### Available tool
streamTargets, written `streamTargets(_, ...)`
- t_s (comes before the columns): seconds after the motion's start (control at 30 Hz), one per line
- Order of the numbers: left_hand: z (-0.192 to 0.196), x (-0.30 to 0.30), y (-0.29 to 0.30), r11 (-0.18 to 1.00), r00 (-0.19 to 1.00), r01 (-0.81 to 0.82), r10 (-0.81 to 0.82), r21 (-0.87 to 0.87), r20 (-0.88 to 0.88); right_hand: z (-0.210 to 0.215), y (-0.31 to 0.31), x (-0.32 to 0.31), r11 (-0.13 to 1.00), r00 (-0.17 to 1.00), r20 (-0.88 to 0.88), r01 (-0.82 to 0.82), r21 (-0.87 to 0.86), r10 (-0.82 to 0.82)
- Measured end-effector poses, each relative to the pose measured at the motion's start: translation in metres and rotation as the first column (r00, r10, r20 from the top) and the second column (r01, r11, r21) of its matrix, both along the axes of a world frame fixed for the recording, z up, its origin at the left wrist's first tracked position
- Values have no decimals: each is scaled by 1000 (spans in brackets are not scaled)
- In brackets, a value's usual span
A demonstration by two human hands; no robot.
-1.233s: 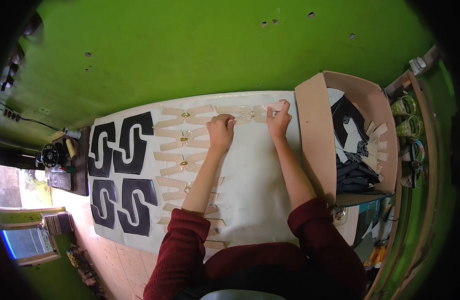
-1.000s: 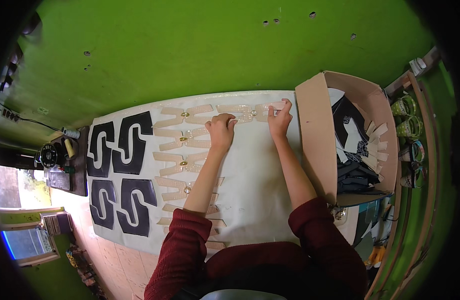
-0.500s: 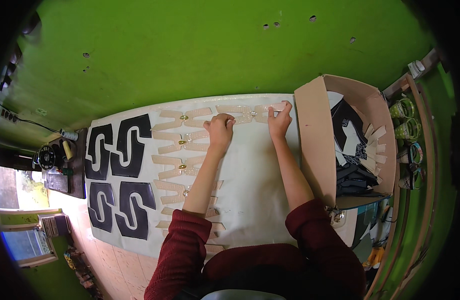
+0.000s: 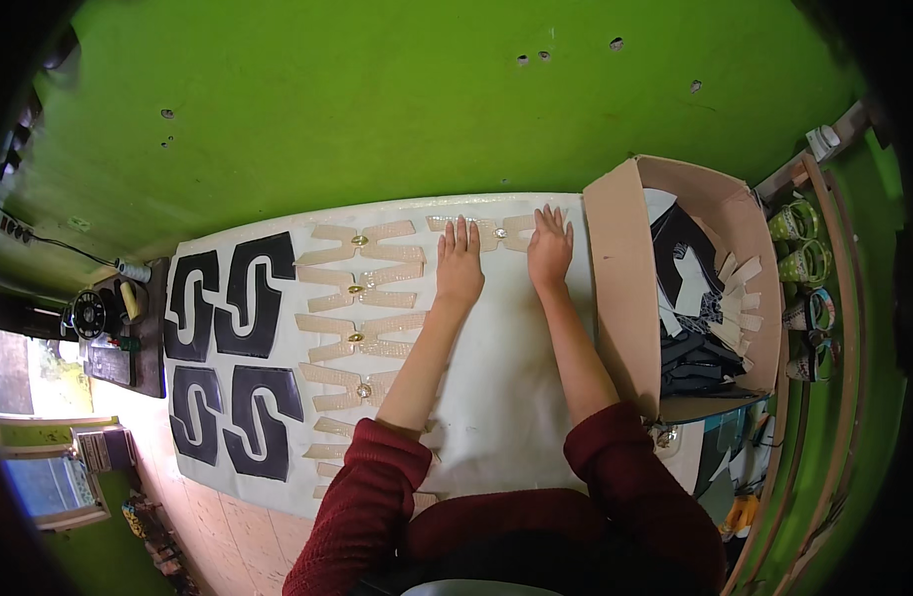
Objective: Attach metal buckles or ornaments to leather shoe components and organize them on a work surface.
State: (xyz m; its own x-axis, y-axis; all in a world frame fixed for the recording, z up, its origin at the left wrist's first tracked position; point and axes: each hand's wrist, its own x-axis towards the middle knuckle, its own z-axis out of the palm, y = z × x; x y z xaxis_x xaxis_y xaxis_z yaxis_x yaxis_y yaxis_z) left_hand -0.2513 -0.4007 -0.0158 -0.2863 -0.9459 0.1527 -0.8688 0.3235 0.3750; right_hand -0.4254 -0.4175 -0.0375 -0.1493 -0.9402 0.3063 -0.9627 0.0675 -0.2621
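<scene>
A beige, crocodile-textured shoe-strap piece (image 4: 516,236) with a shiny ornament at its middle lies near the far edge of the white-covered table (image 4: 506,368). My left hand (image 4: 458,268) rests flat with fingers stretched over its left part. Over its right end lies my right hand (image 4: 550,253), fingers also straight and slightly apart. Neither hand grips anything. To the left, a column of similar strap pieces (image 4: 389,230) runs toward me, several with gold or clear ornaments; my left forearm and sleeve partly cover the nearer ones.
Large black cut-out pieces (image 4: 256,298) lie in two rows at the table's left. A cardboard box (image 4: 620,288) holding dark and beige scraps stands at the right end. Beyond it, patterned sandals (image 4: 802,260) hang on a rack. A sewing machine (image 4: 91,313) is at far left.
Both hands have gone from bent fingers to flat, stretched fingers on the strap piece. My left hand has moved right onto its left part; my right fingers no longer pinch its right end.
</scene>
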Motion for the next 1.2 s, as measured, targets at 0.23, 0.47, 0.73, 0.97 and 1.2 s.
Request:
streamTargets(0.23, -1, 15, 1, 1000, 997, 2, -4, -27, -83, 13, 17, 26, 998, 999, 48, 7, 67, -10)
streamTargets(0.47, 4, 13, -9, 997, 981, -1, 15, 74, -195, 42, 7, 20, 895, 991, 115, 4, 446, -62)
streamTargets(0.73, 1, 10, -4, 996, 997, -76, 76, 37, 7, 61, 4, 24, 820, 987, 145, -31, 572, -63)
streamTargets(0.97, 17, -6, -17, 964, 992, -62, 32, 258, 120, 81, 1, 57, 904, 1000, -12, 29, 427, -27)
streamTargets(1.2, 2, 8, -56, 961, 966, 76, -5, 265, -259, 166, 39, 77, 929, 540, 778, -341, -145, 321)
